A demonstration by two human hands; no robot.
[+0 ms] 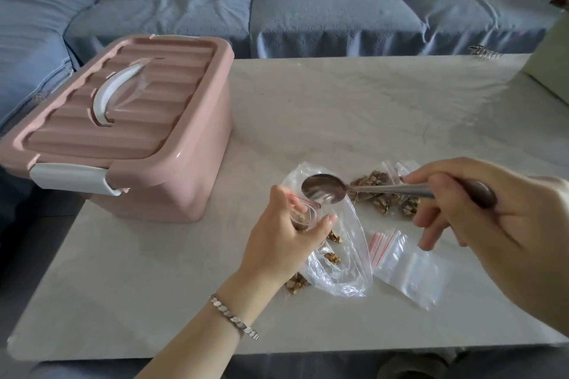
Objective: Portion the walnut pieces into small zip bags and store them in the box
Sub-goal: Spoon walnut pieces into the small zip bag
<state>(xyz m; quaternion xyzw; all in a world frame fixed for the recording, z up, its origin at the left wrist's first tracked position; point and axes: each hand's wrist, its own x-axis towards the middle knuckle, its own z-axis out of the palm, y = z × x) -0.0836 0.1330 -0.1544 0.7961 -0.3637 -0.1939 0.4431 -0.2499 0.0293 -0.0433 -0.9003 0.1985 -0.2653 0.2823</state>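
Note:
My left hand (284,237) holds a small zip bag (303,212) upright with its red-lined mouth open and a few walnut pieces inside. My right hand (480,218) grips a metal spoon (326,189) by its dark handle; the empty bowl hovers just above the bag's mouth. Under my left hand lies a large clear bag (345,255) with walnut pieces (332,258) in it. Filled small bags of walnuts (380,191) lie behind the spoon. A stack of empty zip bags (406,268) lies to the right. The pink box (129,126) stands at the left with its lid closed.
All of it rests on a pale marble-look table (338,108). A blue sofa (308,15) with cushions runs behind the table. A pale green object (551,52) sits at the table's far right corner. I wear a silver bracelet (234,318) on my left wrist.

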